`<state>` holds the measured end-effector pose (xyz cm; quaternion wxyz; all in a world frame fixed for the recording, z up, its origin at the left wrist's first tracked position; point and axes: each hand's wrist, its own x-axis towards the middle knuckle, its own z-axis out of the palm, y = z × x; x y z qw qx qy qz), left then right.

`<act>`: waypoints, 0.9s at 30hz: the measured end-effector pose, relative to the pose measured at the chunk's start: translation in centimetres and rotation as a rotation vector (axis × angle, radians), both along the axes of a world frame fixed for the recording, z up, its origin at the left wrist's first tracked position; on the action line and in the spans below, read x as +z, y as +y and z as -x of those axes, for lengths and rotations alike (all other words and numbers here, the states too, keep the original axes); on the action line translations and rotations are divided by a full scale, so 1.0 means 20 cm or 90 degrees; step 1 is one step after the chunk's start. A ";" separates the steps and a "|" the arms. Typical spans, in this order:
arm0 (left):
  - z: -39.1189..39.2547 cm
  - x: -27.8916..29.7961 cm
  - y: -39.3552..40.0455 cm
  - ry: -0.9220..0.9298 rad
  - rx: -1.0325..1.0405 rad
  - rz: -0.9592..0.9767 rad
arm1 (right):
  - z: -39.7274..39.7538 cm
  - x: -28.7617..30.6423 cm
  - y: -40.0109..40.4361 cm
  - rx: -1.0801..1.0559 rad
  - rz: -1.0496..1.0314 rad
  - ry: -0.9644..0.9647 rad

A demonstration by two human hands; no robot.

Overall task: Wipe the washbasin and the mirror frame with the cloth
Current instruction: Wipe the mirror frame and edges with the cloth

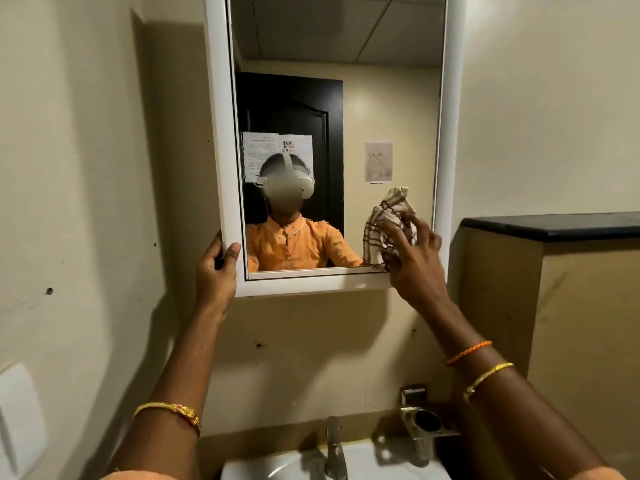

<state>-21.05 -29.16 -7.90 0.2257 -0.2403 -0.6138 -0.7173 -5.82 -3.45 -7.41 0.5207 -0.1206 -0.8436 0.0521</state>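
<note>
A mirror in a white frame [221,133] hangs on the wall above a white washbasin [298,465]. My left hand [216,275] grips the frame's lower left corner, thumb on the front. My right hand [414,261] holds a bunched checked cloth [388,223] against the glass at the lower right, just above the bottom rail of the frame. Only the rear part of the basin shows at the bottom edge of the view.
A chrome tap [335,448] rises from the basin's back. A metal holder [424,419] is fixed to the wall right of the tap. A cabinet with a dark top [554,225] stands close to the mirror's right side. A white plate [19,420] sits on the left wall.
</note>
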 end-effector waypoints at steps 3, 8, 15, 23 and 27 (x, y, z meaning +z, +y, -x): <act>0.01 0.01 -0.02 -0.012 -0.033 0.004 | -0.01 0.05 0.02 0.038 0.021 -0.014; -0.01 0.00 -0.01 -0.006 -0.035 -0.010 | 0.04 0.05 -0.11 0.069 0.101 0.043; -0.02 0.00 -0.01 0.025 0.012 0.003 | 0.01 0.19 -0.10 0.095 -0.209 -0.110; -0.03 0.00 -0.01 0.012 0.006 -0.010 | -0.23 0.07 0.37 0.048 -0.047 -0.046; -0.04 0.00 -0.02 -0.011 -0.024 -0.017 | -0.20 0.09 0.33 0.039 -0.002 -0.021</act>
